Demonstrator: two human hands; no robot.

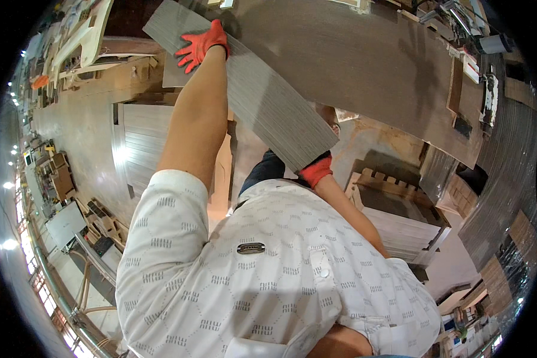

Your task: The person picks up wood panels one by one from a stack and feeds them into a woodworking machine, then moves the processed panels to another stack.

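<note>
A long grey wood-grain board (274, 95) slants from the far left down to the near middle, its far part over the workbench. My left hand (204, 45), in a red glove, lies on the board's far part with its fingers spread. At the near end, my right hand (316, 171), also red-gloved, grips the corner from below. Part of that hand is hidden behind the board.
A wide brown workbench top (352, 65) spreads ahead and to the right. Stacked pale panels (152, 134) stand at the left, and another panel stack (394, 227) at the right. Beyond the bench's right end, wrapped boards (513, 161) are piled. Curved wooden parts (86, 45) lie far left.
</note>
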